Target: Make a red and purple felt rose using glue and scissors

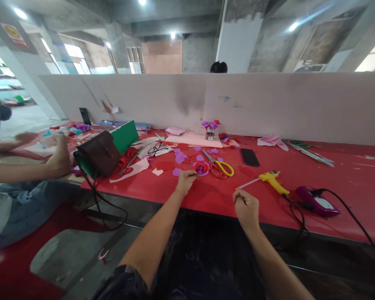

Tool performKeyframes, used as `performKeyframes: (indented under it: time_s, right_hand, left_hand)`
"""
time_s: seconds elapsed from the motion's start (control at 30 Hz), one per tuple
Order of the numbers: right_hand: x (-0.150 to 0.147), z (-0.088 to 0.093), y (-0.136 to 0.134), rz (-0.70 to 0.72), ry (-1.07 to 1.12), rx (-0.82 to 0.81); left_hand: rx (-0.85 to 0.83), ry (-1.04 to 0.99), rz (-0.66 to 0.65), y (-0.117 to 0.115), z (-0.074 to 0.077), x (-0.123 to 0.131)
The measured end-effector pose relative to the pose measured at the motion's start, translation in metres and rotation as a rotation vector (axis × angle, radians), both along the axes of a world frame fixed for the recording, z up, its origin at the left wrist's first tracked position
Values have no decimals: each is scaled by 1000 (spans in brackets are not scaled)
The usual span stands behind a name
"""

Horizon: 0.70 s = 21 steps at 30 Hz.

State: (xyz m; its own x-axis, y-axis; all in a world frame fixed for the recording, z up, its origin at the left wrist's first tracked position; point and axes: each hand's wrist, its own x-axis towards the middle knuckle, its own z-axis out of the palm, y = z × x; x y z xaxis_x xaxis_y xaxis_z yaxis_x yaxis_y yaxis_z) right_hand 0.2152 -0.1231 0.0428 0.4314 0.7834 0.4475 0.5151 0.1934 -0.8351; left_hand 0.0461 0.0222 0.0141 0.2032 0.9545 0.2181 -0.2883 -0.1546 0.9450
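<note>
A red and purple paper flower (202,168) is pinched in the fingers of my left hand (186,182), just above the front part of the table. My right hand (246,205) is curled into a fist at the table's front edge; what it holds, if anything, is hidden. Close to its knuckles is the end of a clear glue stick (248,183), which sticks out of the back of a yellow glue gun (274,182) lying on its side. Yellow-handled scissors (220,166) lie partly open beside the flower. Purple paper petals (180,158) are scattered behind my left hand.
A dark phone (250,157) lies behind the glue gun. On the right, a purple corded box (318,202) trails black cable. Eyeglasses (158,149), a brown bag (99,154) and a small pot of paper flowers (210,135) stand or lie around. At left, another person works.
</note>
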Motion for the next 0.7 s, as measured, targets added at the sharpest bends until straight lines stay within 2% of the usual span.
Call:
performKeyframes:
  time_s: [0.2, 0.33, 0.53, 0.7]
  right_hand:
    - [-13, 11, -2, 72, 33, 14]
    - [-13, 21, 7, 94, 132, 41]
    - [-6, 40, 24, 210, 279, 83]
    - [-7, 36, 33, 163, 283, 44]
  left_hand:
    - [31, 19, 16, 0, -1, 0]
    - [58, 26, -7, 0, -3, 1]
    - [79, 28, -63, 0, -4, 1]
    - [73, 29, -53, 1, -6, 2]
